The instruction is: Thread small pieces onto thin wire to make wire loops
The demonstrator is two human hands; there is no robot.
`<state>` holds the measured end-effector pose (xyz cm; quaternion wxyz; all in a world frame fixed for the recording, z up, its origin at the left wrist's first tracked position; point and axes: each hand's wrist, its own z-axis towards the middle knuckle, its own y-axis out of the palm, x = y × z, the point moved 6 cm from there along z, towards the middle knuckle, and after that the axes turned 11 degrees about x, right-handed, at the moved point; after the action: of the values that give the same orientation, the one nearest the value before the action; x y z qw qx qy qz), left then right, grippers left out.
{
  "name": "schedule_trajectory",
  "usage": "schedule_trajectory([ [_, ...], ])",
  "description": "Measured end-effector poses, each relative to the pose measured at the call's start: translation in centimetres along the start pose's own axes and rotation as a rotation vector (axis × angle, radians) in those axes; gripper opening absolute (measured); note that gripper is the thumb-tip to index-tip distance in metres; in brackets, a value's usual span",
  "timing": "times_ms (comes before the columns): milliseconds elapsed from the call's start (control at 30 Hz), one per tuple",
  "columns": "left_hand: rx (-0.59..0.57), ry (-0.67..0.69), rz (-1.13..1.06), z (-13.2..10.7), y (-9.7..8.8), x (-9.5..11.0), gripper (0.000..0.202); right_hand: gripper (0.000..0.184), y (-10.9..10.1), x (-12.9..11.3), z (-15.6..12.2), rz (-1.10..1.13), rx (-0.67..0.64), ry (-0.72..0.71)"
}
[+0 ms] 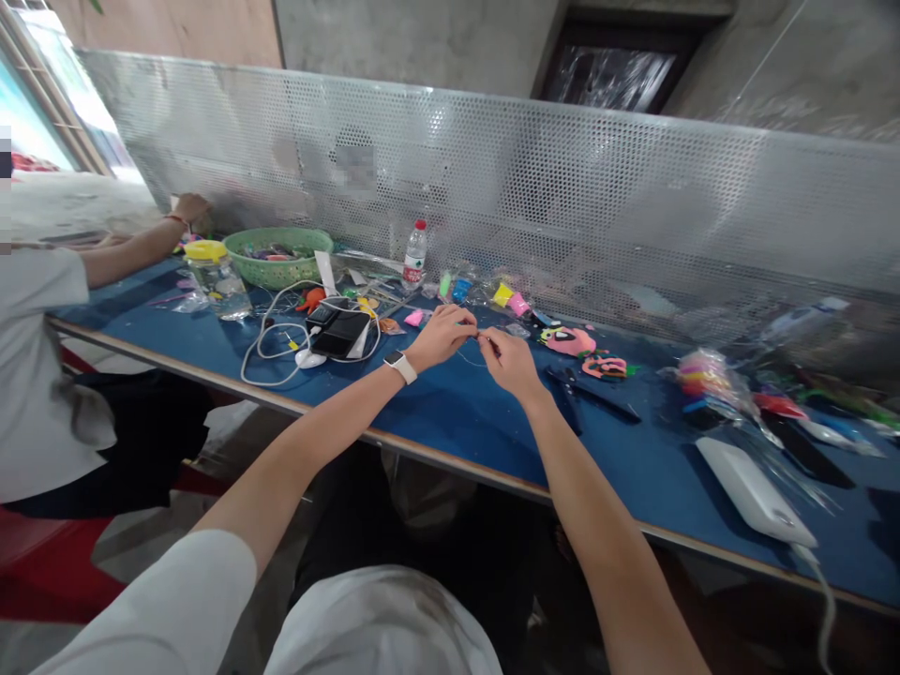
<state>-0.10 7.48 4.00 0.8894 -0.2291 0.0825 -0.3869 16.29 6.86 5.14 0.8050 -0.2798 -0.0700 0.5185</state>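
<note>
Over the blue tabletop (450, 412), my left hand (442, 337) and my right hand (512, 362) meet at the fingertips. Both are closed in a pinch. A thin pale strand (467, 362), perhaps wire or thread, curves below the fingertips between them. Whatever else the fingers hold is too small to make out. Just right of my right hand lie pliers-like black-handled tools (597, 397), with pink and black clay shapes (568, 341) behind them. A pink clay lump (413, 319) lies left of my left hand.
Behind stand a red-capped bottle (415, 255), a green basket (281, 270) and a yellow-lidded jar (219, 283). A black device with white cables (340, 332) lies left. Bagged coloured clay (710, 380) and a white corded device (756, 492) lie right. Another person's arm (133, 253) reaches in at far left.
</note>
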Motion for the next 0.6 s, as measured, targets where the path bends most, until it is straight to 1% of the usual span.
schedule_trajectory([
  [100, 0.007, -0.004, -0.018, 0.1, -0.1, 0.0, 0.016, 0.032, -0.4, 0.4, 0.0, 0.008, 0.045, 0.006],
  [167, 0.019, 0.002, -0.021, 0.2, -0.4, 0.1, 0.019, 0.035, -0.6, 0.6, -0.1, -0.022, 0.074, 0.0],
  [300, 0.024, 0.078, -0.004, 0.4, -0.8, 0.8, 0.017, 0.035, -0.6, 0.3, -0.2, -0.116, 0.096, -0.073],
  [400, 0.043, 0.127, 0.017, 0.6, -1.5, 1.3, 0.022, 0.033, -0.4, 0.1, -0.4, -0.199, 0.097, -0.1],
  [467, 0.033, 0.147, 0.025, 0.7, -1.7, 1.5, 0.026, 0.033, -0.2, 0.1, -0.4, -0.236, 0.08, -0.096],
  [600, 0.029, 0.14, 0.01, 0.8, -2.1, 1.7, 0.029, 0.033, -0.2, 0.1, -0.4, -0.271, 0.046, -0.094],
])
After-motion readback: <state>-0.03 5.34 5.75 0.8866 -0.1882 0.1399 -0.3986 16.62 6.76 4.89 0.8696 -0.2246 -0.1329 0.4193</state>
